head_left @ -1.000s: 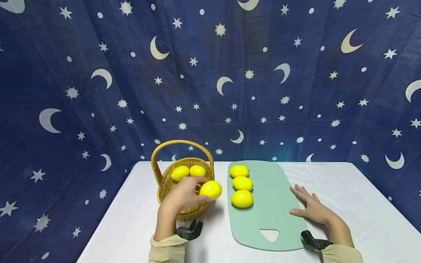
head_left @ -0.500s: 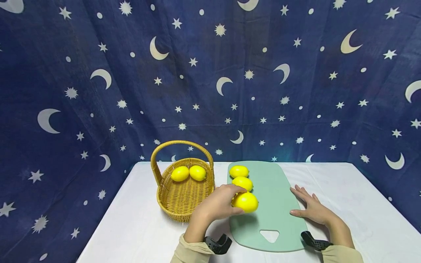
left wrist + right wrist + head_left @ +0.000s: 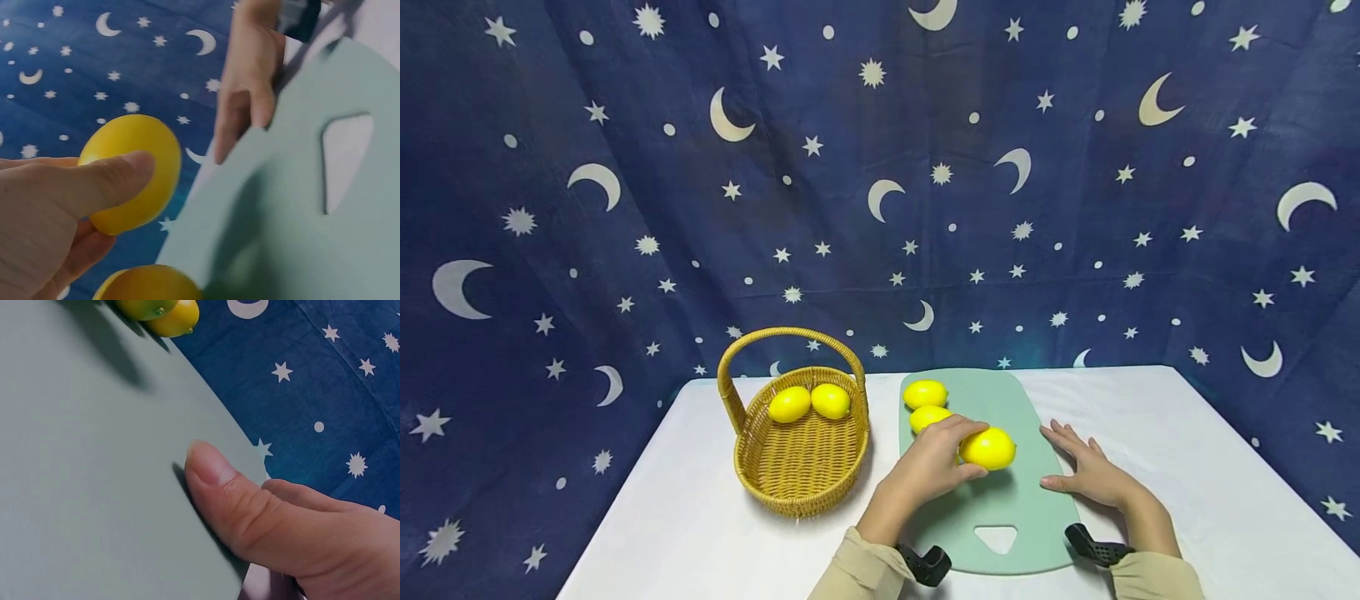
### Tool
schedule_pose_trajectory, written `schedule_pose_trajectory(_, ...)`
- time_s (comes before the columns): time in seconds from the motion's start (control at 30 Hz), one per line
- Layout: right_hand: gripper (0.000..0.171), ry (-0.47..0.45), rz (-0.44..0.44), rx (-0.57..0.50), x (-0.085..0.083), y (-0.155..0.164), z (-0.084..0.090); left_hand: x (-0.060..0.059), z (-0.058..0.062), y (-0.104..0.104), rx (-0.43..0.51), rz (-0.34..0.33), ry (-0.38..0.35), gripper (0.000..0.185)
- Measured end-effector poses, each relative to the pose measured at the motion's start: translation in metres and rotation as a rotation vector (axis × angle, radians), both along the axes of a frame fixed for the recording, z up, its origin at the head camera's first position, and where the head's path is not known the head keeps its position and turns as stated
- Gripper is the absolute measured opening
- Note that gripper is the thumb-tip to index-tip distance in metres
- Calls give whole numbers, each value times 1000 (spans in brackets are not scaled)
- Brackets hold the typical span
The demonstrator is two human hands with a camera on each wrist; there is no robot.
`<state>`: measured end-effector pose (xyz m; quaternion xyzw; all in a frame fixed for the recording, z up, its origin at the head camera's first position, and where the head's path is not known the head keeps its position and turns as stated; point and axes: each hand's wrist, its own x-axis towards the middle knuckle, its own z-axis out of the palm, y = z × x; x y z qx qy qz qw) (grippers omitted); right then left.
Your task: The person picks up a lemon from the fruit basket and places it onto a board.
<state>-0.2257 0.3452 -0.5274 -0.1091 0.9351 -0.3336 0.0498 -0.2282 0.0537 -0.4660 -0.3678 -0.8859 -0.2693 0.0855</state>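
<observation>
Backdrop cloth (image 3: 880,167) is the biggest thing here, dark blue with moons and stars, hanging behind a white table (image 3: 1187,467). On the table there's a pale green cutting board (image 3: 1033,508) to the right and a wicker basket (image 3: 801,467) with a hoop handle to the left.

Right hand (image 3: 1093,477) lies flat at the board's right edge, fingers straight and spread, thumb on the green surface, holding nothing, just pressing the board by the look of it. Left hand (image 3: 928,467) is over the middle of the board with thumb and fingers curled round a lemon (image 3: 988,448); the left wrist view shows the thumb clamped across it. Can't tell if that lemon is touching the board or sitting just above it.

Progress-wise, my guess is the lemons are being moved from basket to board, and it's past halfway. Two board lemons (image 3: 925,393) sit in a column near the far left corner, a third may be hidden behind the hand, plus the gripped one. Two basket lemons (image 3: 810,402) sit side by side at the basket's far end, not yet taken out.
</observation>
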Motion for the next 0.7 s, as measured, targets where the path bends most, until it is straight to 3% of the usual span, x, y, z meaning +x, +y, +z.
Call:
schedule_pose_trajectory(0.27,95,-9,3,-6,-1,-2,0,-12,-14,10,-10,31,29,58)
schedule_pose_trajectory(0.5,96,-21,-8,-7,0,-1,1,-15,-22,10,-40,38,37,58)
schedule_pose_trajectory(0.7,96,-27,-1,-10,-1,0,1,-14,-24,11,-97,62,89,57)
